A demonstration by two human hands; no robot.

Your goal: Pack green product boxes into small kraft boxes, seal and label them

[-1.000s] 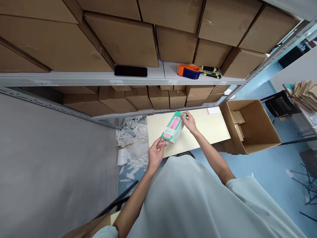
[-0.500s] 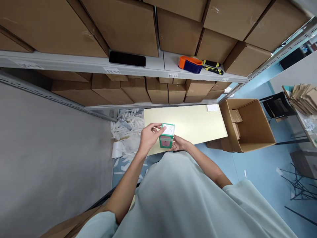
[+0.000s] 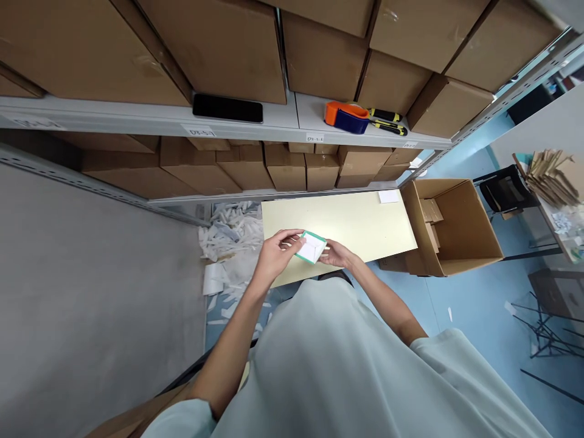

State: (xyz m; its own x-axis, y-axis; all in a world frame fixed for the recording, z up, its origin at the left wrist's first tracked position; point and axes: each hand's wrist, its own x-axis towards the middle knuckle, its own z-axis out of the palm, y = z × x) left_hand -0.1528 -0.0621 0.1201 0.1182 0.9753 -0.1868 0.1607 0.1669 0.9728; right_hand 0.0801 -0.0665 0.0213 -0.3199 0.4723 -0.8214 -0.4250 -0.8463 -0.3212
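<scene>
A small green-edged box [image 3: 312, 247] with a white face turned up is held between both hands, over the near part of the pale yellow board [image 3: 347, 222]. My left hand [image 3: 278, 252] grips its left side, the thumb lying on the white face. On the right side, the fingers of my right hand [image 3: 336, 253] close on the edge of the box. The printed side of the box is out of sight from here.
Brown cartons fill the shelves, where a black phone [image 3: 227, 108], an orange-and-blue tape dispenser [image 3: 347, 117] and yellow-black cutters [image 3: 387, 121] lie. An open carton [image 3: 472, 225] stands right of the board. White paper scraps [image 3: 237, 234] cover the floor at left; a grey wall [image 3: 100, 292] bounds that side.
Both hands have tilted and turned the small box, so its white face shows more fully and its pink-and-green printed side has gone from sight. The camera view has shifted slightly.
</scene>
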